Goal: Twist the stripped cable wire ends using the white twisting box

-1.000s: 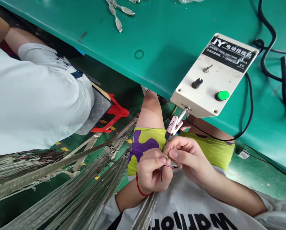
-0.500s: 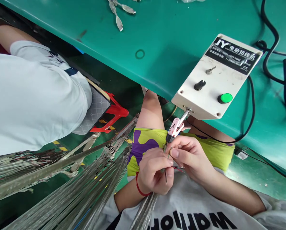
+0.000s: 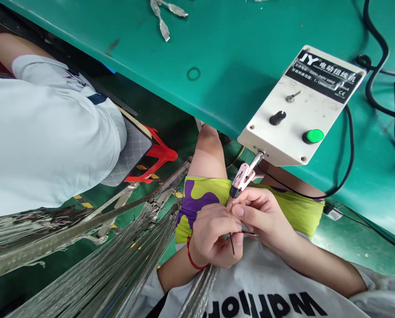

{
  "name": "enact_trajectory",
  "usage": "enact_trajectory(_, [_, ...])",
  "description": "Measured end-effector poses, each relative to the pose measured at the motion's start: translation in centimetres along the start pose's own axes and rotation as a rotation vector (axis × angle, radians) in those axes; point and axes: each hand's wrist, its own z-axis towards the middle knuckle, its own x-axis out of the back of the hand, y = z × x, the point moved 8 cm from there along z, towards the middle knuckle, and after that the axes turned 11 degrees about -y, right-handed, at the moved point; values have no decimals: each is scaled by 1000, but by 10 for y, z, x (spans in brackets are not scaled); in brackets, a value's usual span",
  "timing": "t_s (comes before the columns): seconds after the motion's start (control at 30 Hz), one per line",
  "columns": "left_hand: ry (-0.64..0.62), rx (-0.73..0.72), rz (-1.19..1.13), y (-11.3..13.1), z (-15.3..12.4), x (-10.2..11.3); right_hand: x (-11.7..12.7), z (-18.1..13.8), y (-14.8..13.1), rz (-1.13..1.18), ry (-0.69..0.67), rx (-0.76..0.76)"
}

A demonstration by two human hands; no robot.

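Note:
My left hand (image 3: pixel 215 236), with a red cord round its wrist, is closed on a cable. Thin wires (image 3: pixel 232 245), black and other colours, stick out between its fingers. Pinched closed, my right hand (image 3: pixel 263 214) has thumb and forefinger on fine wire strands just below the clip. The pale pink clip (image 3: pixel 241 176) with a black tip sits on the metal shaft (image 3: pixel 256 160) of a white wire-twisting machine (image 3: pixel 296 132). Exactly where the strands enter the clip is hidden by my fingers. A bundle of clear-jacketed cables (image 3: pixel 199 293) runs below my left forearm.
The machine rests on the edge of a green table (image 3: pixel 127 53), its green button (image 3: pixel 313 136) facing up. Black cables (image 3: pixel 376 48) lie right. USB plugs (image 3: pixel 164 31) and a green ring (image 3: pixel 193 73) lie farther back. Cables hang on a rack (image 3: pixel 118 207) left, beside another person (image 3: pixel 51 141).
My hands stay close together below the clip, with only slight finger movement. The black wire end has tilted a little to the right. The machine appears almost unmoved.

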Motion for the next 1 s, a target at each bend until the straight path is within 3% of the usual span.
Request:
enact_trajectory(0.1, [-8, 15, 62, 2, 0, 2, 1, 0, -1, -55, 26, 13])
enact_trajectory(0.23, [89, 72, 162, 2, -3, 12, 2, -6, -12, -228, 68, 143])
enact_trajectory(0.47, [119, 130, 237, 1, -10, 17, -9, -16, -24, -420, 1, 341])
enact_trajectory(1.0, [104, 147, 194, 0, -9, 13, -6, -15, -29, -506, 13, 407])
